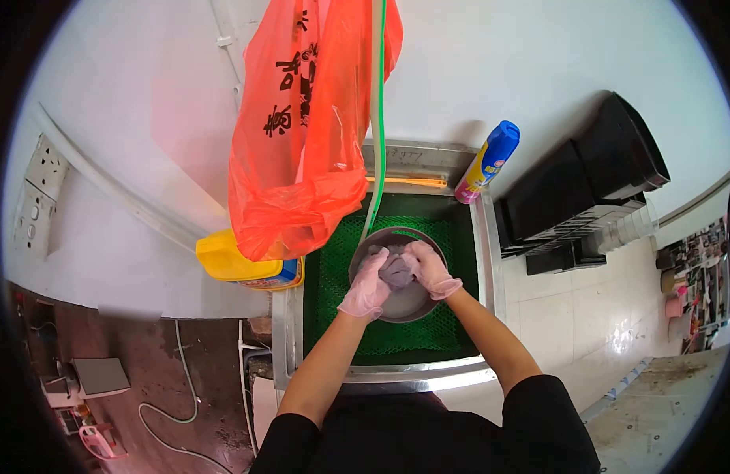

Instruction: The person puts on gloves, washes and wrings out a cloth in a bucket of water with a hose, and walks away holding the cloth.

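My left hand [368, 287] and my right hand [433, 271], both in thin clear gloves, are closed on a bunched grey cloth [397, 271]. They hold it over a round metal basin [412, 317] with cloudy water in its lower part. The basin stands on a green mesh mat [341, 332] inside a metal sink [491, 276]. A thin green hose [379, 142] hangs down and ends by the basin's far left rim. Parts of the cloth are hidden under my fingers.
A red plastic bag [302, 158] hangs above the sink's far left side. A yellow jug [230, 257] stands to the left. At the back right corner is a blue-capped spray can [487, 162]; an orange stick [412, 182] lies along the back ledge. Black containers [578, 182] sit at right.
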A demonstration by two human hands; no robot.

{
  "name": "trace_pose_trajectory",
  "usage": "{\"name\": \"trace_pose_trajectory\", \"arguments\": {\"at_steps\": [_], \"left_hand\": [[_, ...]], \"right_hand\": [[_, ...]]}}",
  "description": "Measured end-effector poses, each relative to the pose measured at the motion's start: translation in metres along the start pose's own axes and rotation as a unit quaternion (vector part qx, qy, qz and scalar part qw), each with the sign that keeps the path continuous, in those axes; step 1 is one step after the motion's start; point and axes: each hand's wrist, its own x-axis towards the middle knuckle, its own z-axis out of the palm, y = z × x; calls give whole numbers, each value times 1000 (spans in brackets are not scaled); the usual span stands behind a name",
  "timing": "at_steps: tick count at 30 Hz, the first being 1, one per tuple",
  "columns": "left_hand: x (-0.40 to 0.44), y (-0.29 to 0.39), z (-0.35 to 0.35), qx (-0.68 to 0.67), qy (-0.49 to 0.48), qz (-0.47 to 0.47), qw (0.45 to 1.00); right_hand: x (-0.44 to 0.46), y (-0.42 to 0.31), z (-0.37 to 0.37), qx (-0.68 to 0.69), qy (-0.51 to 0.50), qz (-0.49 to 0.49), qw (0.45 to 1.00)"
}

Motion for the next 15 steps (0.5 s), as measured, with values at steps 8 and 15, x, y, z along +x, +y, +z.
{"name": "trace_pose_trajectory", "arguments": {"at_steps": [8, 15], "left_hand": [[-45, 19, 53, 231, 40, 117, 965], [-47, 14, 63, 399, 7, 68, 914]], "right_hand": [[1, -15, -69, 161, -249, 213, 931], [-8, -18, -34, 428, -113, 189, 877]]}}
